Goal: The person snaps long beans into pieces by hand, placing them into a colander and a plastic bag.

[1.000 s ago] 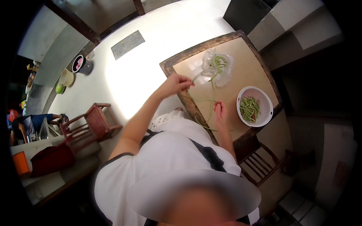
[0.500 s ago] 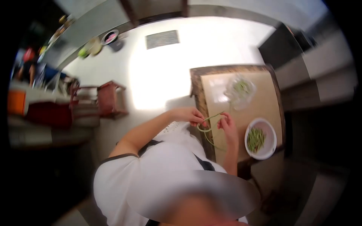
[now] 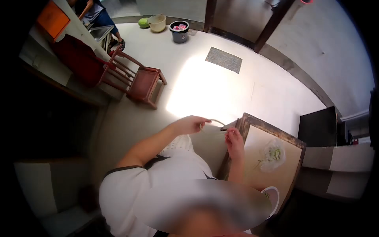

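Note:
My left hand (image 3: 191,124) is closed, pinching one end of a thin green long bean (image 3: 216,121). The bean arches across the gap to my right hand (image 3: 235,140), whose fingers are closed on its other end. Both hands are raised near the left edge of the wooden table (image 3: 256,142). To their right, a clear plastic bag (image 3: 273,156) with green bean pieces lies on the tabletop. A white bowl (image 3: 277,197) stands closer to me; the blurred pale brim covers most of it, and only a little green shows inside.
A reddish wooden chair (image 3: 144,85) stands on the floor to the left. Farther off are a dark bucket (image 3: 179,36), a cream basin (image 3: 157,24), a green melon-like round thing (image 3: 143,22) and a grey mat (image 3: 224,60). A person (image 3: 104,21) is at the upper left.
The view has swung left, so the table and bowl sit lower and the chair shows more fully. The bean's loop and hanging tail no longer show; a short arch spans my hands.

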Tool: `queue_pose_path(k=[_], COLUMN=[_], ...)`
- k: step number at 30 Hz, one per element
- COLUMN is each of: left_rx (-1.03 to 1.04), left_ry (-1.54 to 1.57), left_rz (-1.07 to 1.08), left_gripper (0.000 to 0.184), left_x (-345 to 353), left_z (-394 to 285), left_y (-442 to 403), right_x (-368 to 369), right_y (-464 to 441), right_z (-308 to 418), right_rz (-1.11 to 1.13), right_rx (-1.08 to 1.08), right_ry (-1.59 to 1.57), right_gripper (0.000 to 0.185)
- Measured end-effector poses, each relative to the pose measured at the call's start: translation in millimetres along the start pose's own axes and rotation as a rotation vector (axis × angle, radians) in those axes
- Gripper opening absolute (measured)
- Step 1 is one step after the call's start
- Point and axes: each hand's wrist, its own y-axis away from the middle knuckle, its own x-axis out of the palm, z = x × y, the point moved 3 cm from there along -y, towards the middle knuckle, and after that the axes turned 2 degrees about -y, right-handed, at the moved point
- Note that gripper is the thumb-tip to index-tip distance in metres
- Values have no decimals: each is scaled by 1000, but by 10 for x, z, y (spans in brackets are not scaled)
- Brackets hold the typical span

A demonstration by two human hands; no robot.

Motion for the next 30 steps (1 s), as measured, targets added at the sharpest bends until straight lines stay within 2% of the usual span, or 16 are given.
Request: queue_pose_path(k=[3,6,8,12,14,15,16,17,18,19,22,23,25,26,28,30], left_rx=[42,160,235,409,489,511,491,442,545,513,550,677,618,623,340,395], left_ry=[409,478,567,577,281,291,-133,-560,-860,-1046,-1387,-1413,-1178,-1184,-669,-511], left_rz=[-51,-82,-63,-196,-278,-293,-494,-688,-763,-782,-856,-848,-681,-709,-584,-643], left_gripper=[27,28,27,27,29,29,32,34,45,56,67,65,47,47,26,25], left_x=[-592,-972,-1257,-1758,-1948,-2010,-2054,-2092,-2078,-2098,-2180,-2257,-2534,-2613,-2737,-2889], left_z=[-338,-871,-1197,-1780,-2043,-2152,-2250,-2351,-2449,-2532,-2772,-2855,-2970,-3120,-3302,-3555], left_y=[-33,45,44,147,244,282,333,380,421,429,364,291,52,-6,-176,-333], right_x=[479,1004,1342,1833,2061,2169,2299,2418,2547,2676,3012,3100,3244,3260,3320,3393], right_y=[-671,-1322,-1750,-2542,-2866,-3024,-3159,-3284,-3393,-3516,-3814,-3937,-4273,-4508,-4947,-5376], right_z=[59,71,56,-91,-86,-83,-56,-50,-35,-35,-100,-132,-129,-146,-75,27], right_rz=[57,60,70,153,186,197,212,236,339,447,816,916,988,963,918,854], right_rx=[29,70,142,205,189,157,103,116,46,-34,-23,0,50,76,105,145], right_ry=[44,35,-209,-272,-153,-41,125,132,366,595,842,856,797,730,656,575], right_gripper=[17,21,24,23,23,23,21,21,20,19,16,15,14,15,16,17])
